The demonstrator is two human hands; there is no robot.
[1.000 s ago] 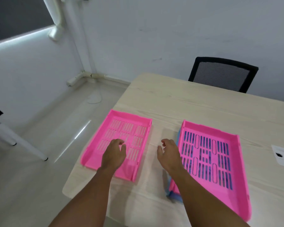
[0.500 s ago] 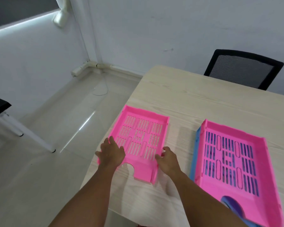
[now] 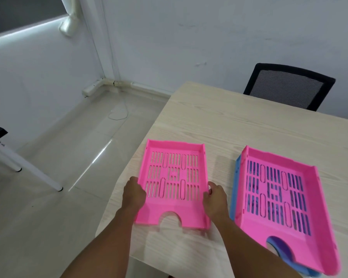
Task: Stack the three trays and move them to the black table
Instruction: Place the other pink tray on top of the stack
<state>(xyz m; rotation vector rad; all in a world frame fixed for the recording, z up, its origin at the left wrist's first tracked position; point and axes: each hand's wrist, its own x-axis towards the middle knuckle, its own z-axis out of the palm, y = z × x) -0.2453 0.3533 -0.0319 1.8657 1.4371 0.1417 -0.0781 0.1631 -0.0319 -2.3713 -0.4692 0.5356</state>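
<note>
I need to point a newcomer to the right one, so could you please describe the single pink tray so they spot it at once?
Start at the pale wooden table with the black mesh chair behind it. Near its left edge lies a pink slotted plastic tray, held on both sides by the left hand and right hand. Unlike the other pink tray, it has no blue tray beneath.

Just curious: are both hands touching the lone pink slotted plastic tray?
Touching. The head view shows the left hand and right hand gripping the pink tray's sides.
</note>
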